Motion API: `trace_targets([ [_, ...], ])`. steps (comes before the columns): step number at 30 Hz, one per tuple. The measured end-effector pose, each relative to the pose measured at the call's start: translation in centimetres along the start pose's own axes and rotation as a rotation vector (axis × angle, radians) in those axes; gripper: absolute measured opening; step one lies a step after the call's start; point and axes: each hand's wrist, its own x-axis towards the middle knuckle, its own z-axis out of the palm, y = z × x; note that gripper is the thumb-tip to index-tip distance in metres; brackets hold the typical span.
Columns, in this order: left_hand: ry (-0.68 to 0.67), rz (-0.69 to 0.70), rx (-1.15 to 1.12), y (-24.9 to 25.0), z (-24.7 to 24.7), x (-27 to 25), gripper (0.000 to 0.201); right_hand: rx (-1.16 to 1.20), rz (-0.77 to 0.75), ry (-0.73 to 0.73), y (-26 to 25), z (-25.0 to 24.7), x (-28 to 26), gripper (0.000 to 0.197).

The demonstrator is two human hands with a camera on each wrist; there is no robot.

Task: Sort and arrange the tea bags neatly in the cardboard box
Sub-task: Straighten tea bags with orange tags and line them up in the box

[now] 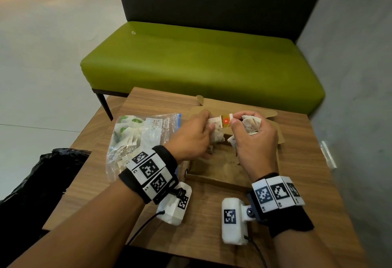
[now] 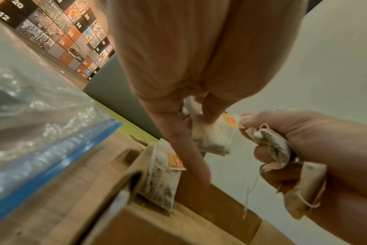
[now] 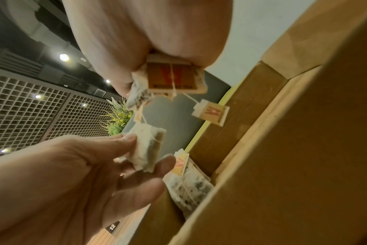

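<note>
Over the open cardboard box (image 1: 214,172) my left hand (image 1: 209,124) pinches one white tea bag (image 1: 216,133) between thumb and fingers. That bag's yellow and orange tag (image 1: 226,121) reaches across to my right hand (image 1: 235,122), whose thumb tip touches it. My right hand's curled fingers grip a bunch of several tea bags (image 1: 251,124). The left wrist view shows the pinched tea bag (image 2: 210,139), the bunch (image 2: 272,145), and another tea bag (image 2: 159,179) leaning against the box wall (image 2: 220,199). In the right wrist view a tag (image 3: 211,112) dangles on its string.
A clear zip bag (image 1: 135,138) with a blue seal, holding more tea bags, lies on the wooden table (image 1: 207,212) left of the box. A green bench (image 1: 201,62) stands beyond the table. A black plastic bag (image 1: 42,180) sits at the table's left.
</note>
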Motion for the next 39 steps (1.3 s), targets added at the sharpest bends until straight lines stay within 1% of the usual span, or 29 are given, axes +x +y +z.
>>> trace_targets([
  [1, -0.011, -0.037, -0.061, 0.0, 0.1, 0.0, 0.006, 0.003, 0.011, 0.004, 0.1, 0.0, 0.0, 0.009],
  [3, -0.014, -0.064, -0.137, 0.2, 0.2, -0.1, 0.003, 0.006, 0.027, -0.002, 0.2, -0.1, 0.0, 0.008],
  [5, 0.013, -0.059, -0.168, 0.1, 0.3, -0.1, 0.012, 0.016, 0.038, -0.014, 0.1, -0.1, 0.0, 0.008],
  [7, 0.065, -0.069, -0.215, 0.0, 0.4, 0.1, 0.024, 0.030, 0.041, -0.021, 0.0, -0.1, 0.0, 0.009],
  [9, 0.140, -0.099, -0.268, -0.3, 0.4, 0.4, 0.030, 0.042, 0.036, -0.028, -0.1, -0.1, 0.0, 0.010],
  [11, 0.221, -0.113, -0.308, -0.7, 0.4, 0.7, 0.029, 0.037, 0.011, -0.032, -0.2, -0.1, 0.0, 0.009],
  [12, 0.254, -0.102, -0.304, -0.9, 0.3, 0.8, 0.024, 0.026, -0.007, -0.031, -0.3, -0.1, 0.0, 0.009],
  [13, 0.278, -0.077, -0.269, -1.0, 0.3, 0.9, 0.018, 0.013, -0.024, -0.031, -0.3, -0.2, -0.1, 0.009],
  [15, 0.295, 0.002, -0.075, -1.2, 0.2, 0.9, 0.008, -0.012, -0.052, -0.035, -0.3, -0.1, -0.1, 0.008],
  [17, 0.267, 0.089, 0.111, -1.2, 0.4, 0.7, 0.012, -0.030, -0.081, -0.038, -0.2, 0.0, -0.1, 0.006],
  [21, 0.147, 0.189, 0.307, -0.9, 0.9, 0.6, 0.020, -0.089, -0.177, -0.031, 0.0, -0.1, -0.1, 0.006],
  [23, 0.136, 0.214, 0.357, -0.8, 0.9, 0.6, 0.017, -0.121, -0.207, -0.025, 0.0, -0.2, -0.1, 0.008],
  [24, 0.141, 0.216, 0.320, -0.8, 0.8, 0.6, 0.012, -0.127, -0.208, -0.024, 0.1, -0.3, 0.0, 0.008],
  [25, 0.151, 0.205, 0.254, -0.7, 0.7, 0.5, 0.013, -0.130, -0.206, -0.027, 0.1, -0.4, 0.0, 0.008],
  [27, 0.159, 0.172, 0.096, -0.6, 0.5, 0.3, 0.029, -0.135, -0.192, -0.042, 0.2, -0.5, 0.2, 0.008],
  [29, 0.138, 0.156, -0.012, -0.5, 0.1, 0.4, 0.035, -0.112, -0.156, -0.079, 0.1, -0.6, 0.3, 0.009],
  [34, 0.104, 0.141, -0.142, -1.0, -0.6, 0.7, 0.020, -0.033, -0.007, -0.195, 0.0, -1.1, 0.8, 0.012],
  [37, 0.106, 0.162, -0.130, -1.3, -0.7, 0.7, 0.010, 0.022, 0.062, -0.280, -0.1, -1.4, 1.0, 0.010],
  [39, 0.127, 0.165, -0.110, -1.5, -0.7, 0.7, 0.009, 0.041, 0.083, -0.336, -0.2, -1.6, 1.1, 0.008],
])
